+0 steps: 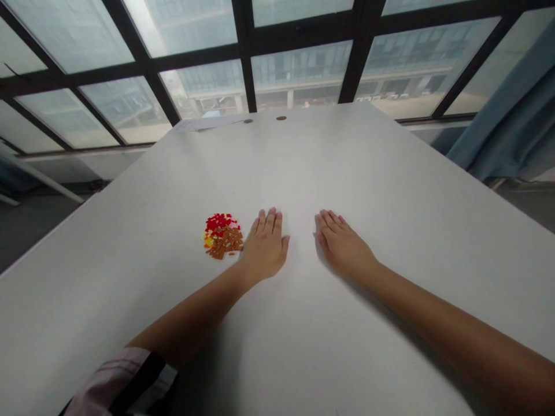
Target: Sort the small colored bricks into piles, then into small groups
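My left hand [265,245] lies flat, palm down, on the white table [277,335], its fingers stretched out and holding nothing. Just to its left is a pile of small pieces [223,235] that look like tiny building bricks, red at the far side, brown at the near side, with some yellow, orange and pink among them. The edge of the pile comes close to or touches the left hand. My right hand [342,240] rests palm down on the table too, fingers extended and nothing in it. A gap of bare tabletop lies between the two hands.
At the table's far end are flat white sheets [208,123] and two round dark spots, one a brownish disc [281,118]. Dark-framed windows [299,72] stand beyond that edge. A blue curtain [515,110] hangs at the right.
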Motion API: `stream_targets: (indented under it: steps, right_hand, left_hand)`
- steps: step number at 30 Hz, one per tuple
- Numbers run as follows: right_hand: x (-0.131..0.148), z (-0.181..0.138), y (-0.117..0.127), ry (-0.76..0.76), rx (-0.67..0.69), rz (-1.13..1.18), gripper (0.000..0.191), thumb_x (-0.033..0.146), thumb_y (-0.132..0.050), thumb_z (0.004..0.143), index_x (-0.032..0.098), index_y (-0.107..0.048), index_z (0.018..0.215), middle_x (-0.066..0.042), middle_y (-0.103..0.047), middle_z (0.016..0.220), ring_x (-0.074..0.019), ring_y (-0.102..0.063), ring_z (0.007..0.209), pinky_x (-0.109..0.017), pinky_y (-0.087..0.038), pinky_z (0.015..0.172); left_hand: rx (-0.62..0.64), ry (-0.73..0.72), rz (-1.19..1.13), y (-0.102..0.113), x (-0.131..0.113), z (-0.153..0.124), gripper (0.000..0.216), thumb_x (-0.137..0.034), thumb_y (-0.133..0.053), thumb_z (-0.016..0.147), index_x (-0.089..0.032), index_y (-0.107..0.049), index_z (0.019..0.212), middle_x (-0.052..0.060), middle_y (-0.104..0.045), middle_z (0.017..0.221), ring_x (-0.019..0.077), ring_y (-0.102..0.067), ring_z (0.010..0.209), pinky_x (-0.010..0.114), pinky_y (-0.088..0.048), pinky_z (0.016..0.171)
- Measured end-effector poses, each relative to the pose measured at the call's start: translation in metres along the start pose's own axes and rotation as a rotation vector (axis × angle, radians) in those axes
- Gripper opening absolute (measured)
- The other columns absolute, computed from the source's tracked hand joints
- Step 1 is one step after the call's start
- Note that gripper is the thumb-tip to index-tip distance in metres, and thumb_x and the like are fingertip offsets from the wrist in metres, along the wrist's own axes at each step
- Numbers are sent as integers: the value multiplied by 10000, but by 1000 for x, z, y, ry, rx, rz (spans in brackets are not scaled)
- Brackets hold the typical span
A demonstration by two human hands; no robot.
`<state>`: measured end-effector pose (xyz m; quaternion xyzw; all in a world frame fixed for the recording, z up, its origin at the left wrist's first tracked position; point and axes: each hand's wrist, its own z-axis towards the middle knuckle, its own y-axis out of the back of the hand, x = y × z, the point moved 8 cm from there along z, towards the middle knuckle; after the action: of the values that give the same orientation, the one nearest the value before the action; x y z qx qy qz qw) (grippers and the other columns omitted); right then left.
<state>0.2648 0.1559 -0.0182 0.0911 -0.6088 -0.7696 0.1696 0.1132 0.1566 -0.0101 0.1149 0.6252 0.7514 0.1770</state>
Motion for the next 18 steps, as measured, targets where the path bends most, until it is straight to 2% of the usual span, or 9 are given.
stream_targets:
  steps: [5, 11, 18]
  right_hand:
    - [1, 0, 1, -1, 3, -9, 588, 307, -228, 1021, -26, -461, 1445, -255, -449, 1512, -323, -394, 1439, -504, -321, 1192]
    - [3, 1, 2, -1, 13, -26, 598, 319, -237, 1017, -35, -444, 1452, -251, -430, 1528, -342, -386, 1440, -498, -310, 1194]
    - [4, 1, 3, -3, 13, -20, 596, 320, -243, 1016, -38, -446, 1449, -261, -430, 1525, -338, -388, 1441, -499, -316, 1191]
  left_hand:
    - [-11, -4, 6, 1, 0, 0, 639, -406, -350, 1019, -18, -297, 1524, 215, -276, 1619, 397, -185, 1517, 527, -255, 1226]
    - [0, 1, 11, 1, 0, 1, 643, -405, -360, 1017, -10, -311, 1521, 208, -284, 1618, 411, -212, 1505, 518, -258, 1227]
    - [-18, -5, 5, 2, 0, 1, 631, -409, -340, 1018, -22, -311, 1515, 224, -291, 1610, 382, -194, 1519, 534, -268, 1219]
